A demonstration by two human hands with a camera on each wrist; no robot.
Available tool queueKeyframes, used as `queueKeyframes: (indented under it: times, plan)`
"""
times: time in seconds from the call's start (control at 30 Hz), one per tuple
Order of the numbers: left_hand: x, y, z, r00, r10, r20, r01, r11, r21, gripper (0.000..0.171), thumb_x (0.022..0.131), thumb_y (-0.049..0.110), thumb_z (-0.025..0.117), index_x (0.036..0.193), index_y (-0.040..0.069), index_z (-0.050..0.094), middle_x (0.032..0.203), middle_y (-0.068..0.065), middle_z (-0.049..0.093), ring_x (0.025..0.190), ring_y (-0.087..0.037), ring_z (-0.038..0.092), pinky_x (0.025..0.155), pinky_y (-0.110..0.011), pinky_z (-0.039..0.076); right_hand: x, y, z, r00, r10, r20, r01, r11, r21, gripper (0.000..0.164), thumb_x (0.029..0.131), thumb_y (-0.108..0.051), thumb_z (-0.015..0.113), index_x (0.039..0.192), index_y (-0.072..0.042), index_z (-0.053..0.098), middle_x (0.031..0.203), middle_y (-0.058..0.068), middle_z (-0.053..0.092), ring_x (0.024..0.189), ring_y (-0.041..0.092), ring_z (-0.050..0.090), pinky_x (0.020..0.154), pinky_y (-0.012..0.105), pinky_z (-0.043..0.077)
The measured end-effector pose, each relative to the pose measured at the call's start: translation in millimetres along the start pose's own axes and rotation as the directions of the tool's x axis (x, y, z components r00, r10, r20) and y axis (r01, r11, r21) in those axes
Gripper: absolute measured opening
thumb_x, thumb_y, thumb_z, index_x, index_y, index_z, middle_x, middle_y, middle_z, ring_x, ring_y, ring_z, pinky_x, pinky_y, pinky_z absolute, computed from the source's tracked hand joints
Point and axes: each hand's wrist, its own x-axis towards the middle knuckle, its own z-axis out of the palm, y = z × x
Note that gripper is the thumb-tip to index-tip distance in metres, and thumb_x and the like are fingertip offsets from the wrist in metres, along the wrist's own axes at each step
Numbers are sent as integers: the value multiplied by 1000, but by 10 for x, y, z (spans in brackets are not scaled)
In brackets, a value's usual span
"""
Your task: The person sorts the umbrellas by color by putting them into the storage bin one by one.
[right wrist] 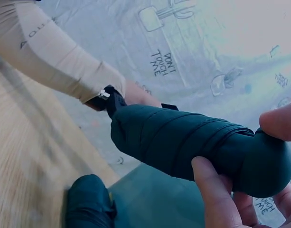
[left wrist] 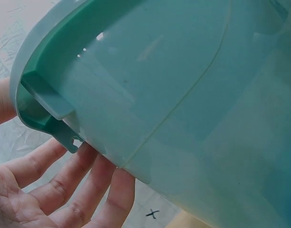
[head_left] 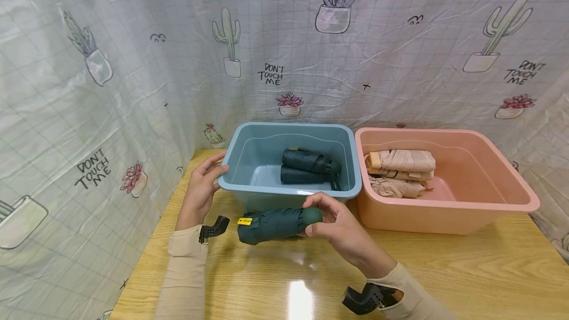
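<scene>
My right hand (head_left: 335, 226) holds a dark green folded umbrella (head_left: 273, 226) by its rounded handle, in front of the blue bin (head_left: 289, 190). The umbrella's far end points left, and a yellow tag (head_left: 244, 221) shows there. In the right wrist view, thumb and fingertips grip around the handle (right wrist: 266, 164). My left hand (head_left: 204, 181) holds the bin's left edge, thumb over the rim and fingers (left wrist: 119, 190) against the outer wall. Inside the bin, two dark green folded umbrellas (head_left: 306, 160) lie side by side at the right.
A pink bin (head_left: 449, 204) stands against the blue bin's right side, with several beige folded umbrellas (head_left: 409, 161) at its left. Another dark green rolled umbrella (right wrist: 90, 202) shows low in the right wrist view. Below is the wooden table (head_left: 249, 280); a printed curtain (head_left: 289, 38) hangs behind.
</scene>
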Motion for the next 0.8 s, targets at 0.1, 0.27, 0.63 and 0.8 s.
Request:
queueKeyframes:
  times: [0.1,0.27,0.63,0.8]
  plan:
    - [3,-3,-2,1000,-1,1,1,1000,3,47,102,14,63,147,6,53,113,0,62,97,-11,66,76,-24,59,-11,-26,13,1000,4,6,-4,1000,7,38,85,11,66,116,-8,56,113,8,52,94,16,66,84,32,61]
    - [0,-1,-5,1000,1,-5,-1,1000,6,48,102,14,63,148,6,53,112,2,62,97,-11,66,76,-24,59,-17,-106,44,1000,-2,14,2,1000,-2,38,85,9,66,117,-9,56,114,8,52,94,15,65,83,31,61]
    - [1,-6,-4,1000,1,-7,-1,1000,7,47,102,14,64,147,7,54,112,1,62,99,-12,66,78,-25,60,25,-286,13,1000,-19,12,19,1000,-22,37,87,9,63,116,-12,54,113,6,53,93,13,63,84,31,60]
    - [5,-10,-7,1000,5,-1,-5,1000,9,46,102,14,64,146,7,54,112,0,62,99,-12,65,79,-25,59,66,-357,-6,999,-36,9,36,999,-37,36,87,9,61,115,-13,54,114,4,53,93,12,63,84,29,60]
